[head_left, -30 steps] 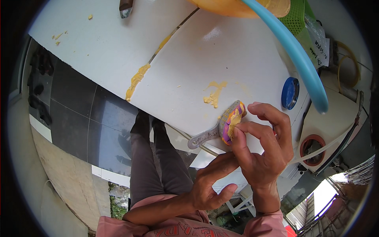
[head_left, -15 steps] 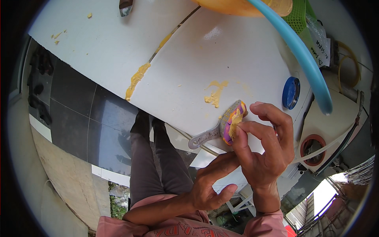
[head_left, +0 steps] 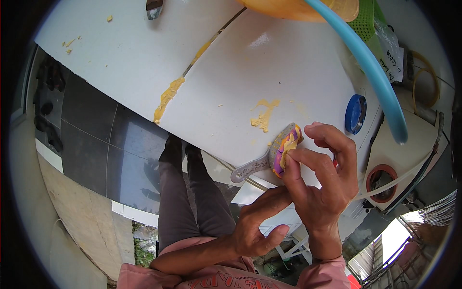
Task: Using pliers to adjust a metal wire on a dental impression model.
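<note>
With thumb and index finger, my right hand (head_left: 327, 180) pinches a ragged yellow piece (head_left: 290, 142) against a purple and orange patterned object (head_left: 279, 161). Its other fingers are bent and apart. That object lies on the perforated head of a grey tool (head_left: 251, 167) whose handle has a hole at the end; yellow crumbs stick to the head. The tool rests at the near edge of the white tabletop (head_left: 216, 113). My left hand (head_left: 260, 224) is below, its thumb spread away and its fingers stretched toward the right hand, where their tips are hidden.
Yellow smears (head_left: 264, 114) mark the table, and more yellow paste (head_left: 167, 98) fills a seam. A blue round lid (head_left: 355, 114) lies at the right. Farther back are an orange container (head_left: 284, 9), a curved light-blue tube (head_left: 370, 62) and a green basket (head_left: 363, 19).
The view has shifted very slightly. Both hands keep their pose, and the yellow piece stays pinched in the right hand.
</note>
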Tool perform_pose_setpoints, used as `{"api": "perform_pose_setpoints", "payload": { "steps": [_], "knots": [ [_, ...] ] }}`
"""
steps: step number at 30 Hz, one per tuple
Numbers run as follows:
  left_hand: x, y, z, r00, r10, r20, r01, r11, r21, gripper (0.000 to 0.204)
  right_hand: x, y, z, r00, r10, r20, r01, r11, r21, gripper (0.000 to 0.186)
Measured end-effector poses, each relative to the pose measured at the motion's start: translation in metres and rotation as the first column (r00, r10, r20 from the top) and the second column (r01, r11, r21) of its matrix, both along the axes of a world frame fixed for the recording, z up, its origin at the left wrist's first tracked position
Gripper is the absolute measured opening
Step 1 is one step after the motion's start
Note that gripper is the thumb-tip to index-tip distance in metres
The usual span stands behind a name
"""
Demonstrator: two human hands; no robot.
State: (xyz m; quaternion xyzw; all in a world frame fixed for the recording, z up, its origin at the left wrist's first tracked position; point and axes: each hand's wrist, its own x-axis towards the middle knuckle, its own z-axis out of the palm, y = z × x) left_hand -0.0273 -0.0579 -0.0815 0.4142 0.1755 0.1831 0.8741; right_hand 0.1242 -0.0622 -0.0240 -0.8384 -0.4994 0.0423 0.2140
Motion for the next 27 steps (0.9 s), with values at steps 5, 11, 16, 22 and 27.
{"api": "perform_pose_setpoints", "payload": {
  "steps": [5, 11, 16, 22, 27],
  "knots": [
    [0.0003, -0.0008, -0.0007, 1.000, -0.010, 0.003, 0.010, 1.000, 0.004, 0.054, 0.0005, -0.0018, 0.0006, 1.000, -0.011, 0.010, 0.011, 1.000, -0.001, 0.026],
    [0.0004, -0.0009, -0.0018, 1.000, -0.008, 0.014, 0.007, 1.000, 0.015, 0.053, 0.0004, -0.0042, 0.0019, 1.000, -0.011, -0.001, 0.011, 1.000, 0.003, 0.025],
    [0.0003, -0.0006, -0.0012, 1.000, -0.002, 0.009, 0.002, 1.000, -0.006, 0.054, -0.0002, -0.0026, 0.0008, 1.000, -0.008, -0.006, 0.008, 1.000, 0.000, 0.026],
    [-0.0003, 0.0000, -0.0013, 1.000, 0.002, 0.008, -0.002, 1.000, 0.004, 0.053, -0.0005, -0.0015, -0.0005, 1.000, -0.005, -0.009, 0.005, 1.000, 0.016, 0.025],
    [0.0007, 0.0005, -0.0013, 1.000, -0.014, 0.015, 0.014, 1.000, 0.008, 0.054, 0.0020, -0.0038, -0.0018, 1.000, 0.006, -0.002, -0.006, 1.000, 0.026, 0.025]
  ]
}}
